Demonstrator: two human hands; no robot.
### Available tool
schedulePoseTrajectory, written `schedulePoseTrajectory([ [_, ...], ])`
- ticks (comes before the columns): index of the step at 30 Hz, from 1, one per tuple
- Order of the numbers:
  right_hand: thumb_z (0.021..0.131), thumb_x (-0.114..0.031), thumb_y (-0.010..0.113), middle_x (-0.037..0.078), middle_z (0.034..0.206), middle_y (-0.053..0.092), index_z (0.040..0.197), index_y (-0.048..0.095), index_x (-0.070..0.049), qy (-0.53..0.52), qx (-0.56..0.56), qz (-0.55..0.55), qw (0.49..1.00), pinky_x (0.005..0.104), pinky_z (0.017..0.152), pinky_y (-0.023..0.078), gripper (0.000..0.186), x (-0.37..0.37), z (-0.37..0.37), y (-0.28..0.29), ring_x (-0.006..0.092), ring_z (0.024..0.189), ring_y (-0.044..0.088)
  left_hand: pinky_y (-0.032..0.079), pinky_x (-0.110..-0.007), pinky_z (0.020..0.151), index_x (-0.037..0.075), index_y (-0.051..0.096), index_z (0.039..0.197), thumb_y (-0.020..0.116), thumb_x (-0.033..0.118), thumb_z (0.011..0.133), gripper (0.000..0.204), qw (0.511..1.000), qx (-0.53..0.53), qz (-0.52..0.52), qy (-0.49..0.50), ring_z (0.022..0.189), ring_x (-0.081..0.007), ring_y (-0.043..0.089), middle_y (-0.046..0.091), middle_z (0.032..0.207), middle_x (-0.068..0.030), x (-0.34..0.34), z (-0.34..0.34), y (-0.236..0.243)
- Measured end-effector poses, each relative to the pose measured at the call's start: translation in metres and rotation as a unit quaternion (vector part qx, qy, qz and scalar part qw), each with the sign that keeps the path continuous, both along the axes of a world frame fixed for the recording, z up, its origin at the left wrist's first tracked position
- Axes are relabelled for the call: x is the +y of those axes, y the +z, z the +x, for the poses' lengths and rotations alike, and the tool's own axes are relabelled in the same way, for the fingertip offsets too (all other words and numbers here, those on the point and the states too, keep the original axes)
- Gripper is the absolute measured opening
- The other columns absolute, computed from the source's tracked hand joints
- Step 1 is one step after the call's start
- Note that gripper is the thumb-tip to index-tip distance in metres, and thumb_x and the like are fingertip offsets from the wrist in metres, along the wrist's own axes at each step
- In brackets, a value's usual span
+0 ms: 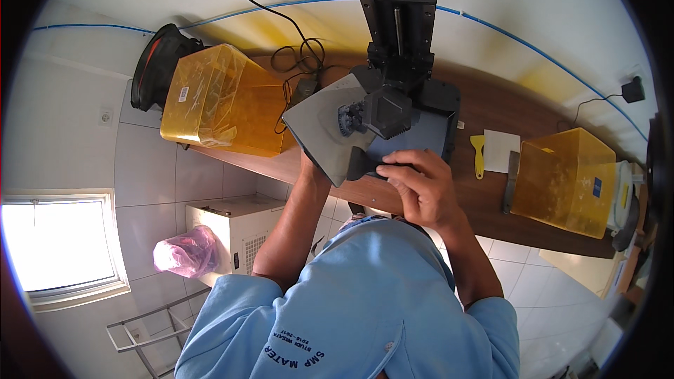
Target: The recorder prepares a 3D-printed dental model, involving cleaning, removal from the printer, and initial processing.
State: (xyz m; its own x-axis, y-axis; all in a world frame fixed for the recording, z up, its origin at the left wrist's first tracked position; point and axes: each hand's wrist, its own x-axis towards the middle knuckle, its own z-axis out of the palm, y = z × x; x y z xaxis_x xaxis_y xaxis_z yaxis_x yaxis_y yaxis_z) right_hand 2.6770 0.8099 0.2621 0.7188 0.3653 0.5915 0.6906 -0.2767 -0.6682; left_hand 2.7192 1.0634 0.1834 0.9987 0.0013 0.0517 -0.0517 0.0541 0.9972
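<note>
My left hand [312,167] holds a flat grey tray [312,116] from below, tilted beside a black printer [397,17], its fingers mostly hidden under it. My right hand [421,186] grips a dark flat-bladed tool [359,161] at the tray's lower right. A hexagonal black platform [386,112] hangs from the printer's upright, with a dark lumpy printed piece [351,118] at its left, over the tray. The printer's base [442,123] lies behind my right hand.
The wooden bench [477,221] carries orange covers at left [210,98] and right [554,182], a yellow scraper [478,154], white card [501,149], cables [302,49] and a black bag [147,70]. A beige box [249,253] with pink plastic [182,253] stands below left.
</note>
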Motion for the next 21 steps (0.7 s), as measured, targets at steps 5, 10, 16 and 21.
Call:
schedulePoseTrajectory([
  [5, 0.078, 0.006, 0.072, 0.007, 0.106, 0.073, 0.104, 0.078, -0.008, 0.002, -0.032, -0.003, 0.999, 0.0346, 0.066, 0.046, 0.030, 0.015, 0.002, 0.007, 0.0215, 0.077, 0.066, 0.063, -0.031, 0.085, 0.002, 0.057, 0.137, 0.064, 0.018, 0.099, 0.041, 0.931, 0.149, -0.330, 0.039, 0.103, -0.0184, 0.070, 0.068, 0.123, -0.0117, -0.010, -0.004, 0.016],
  [10, 0.077, 0.007, 0.070, 0.006, 0.104, 0.073, 0.103, 0.078, -0.011, 0.011, -0.042, 0.007, 0.999, 0.0332, 0.065, 0.043, 0.033, 0.017, 0.005, 0.006, 0.0200, 0.073, 0.064, 0.063, -0.031, 0.085, 0.002, 0.057, 0.138, 0.063, 0.021, 0.101, 0.042, 0.943, 0.138, -0.298, 0.050, 0.104, -0.0188, 0.070, 0.068, 0.123, -0.0116, -0.014, -0.005, 0.026],
  [16, 0.076, 0.007, 0.070, 0.005, 0.102, 0.073, 0.098, 0.078, -0.012, 0.010, -0.029, -0.007, 1.000, 0.0338, 0.067, 0.043, 0.030, 0.003, 0.018, -0.013, 0.0196, 0.072, 0.064, 0.064, -0.035, 0.084, 0.003, 0.056, 0.140, 0.056, 0.029, 0.106, 0.042, 0.987, 0.056, -0.152, 0.014, 0.107, -0.0230, 0.071, 0.067, 0.125, -0.0141, -0.002, 0.000, -0.002],
  [21, 0.075, 0.008, 0.070, 0.002, 0.101, 0.074, 0.095, 0.078, -0.010, -0.047, -0.014, -0.071, 0.996, 0.0356, 0.068, 0.045, 0.028, -0.017, 0.032, -0.033, 0.0224, 0.080, 0.066, 0.065, -0.034, 0.084, 0.002, 0.056, 0.140, 0.056, 0.028, 0.107, 0.043, 0.968, 0.097, -0.232, 0.014, 0.107, -0.0220, 0.071, 0.067, 0.125, -0.0140, -0.013, 0.001, 0.021],
])
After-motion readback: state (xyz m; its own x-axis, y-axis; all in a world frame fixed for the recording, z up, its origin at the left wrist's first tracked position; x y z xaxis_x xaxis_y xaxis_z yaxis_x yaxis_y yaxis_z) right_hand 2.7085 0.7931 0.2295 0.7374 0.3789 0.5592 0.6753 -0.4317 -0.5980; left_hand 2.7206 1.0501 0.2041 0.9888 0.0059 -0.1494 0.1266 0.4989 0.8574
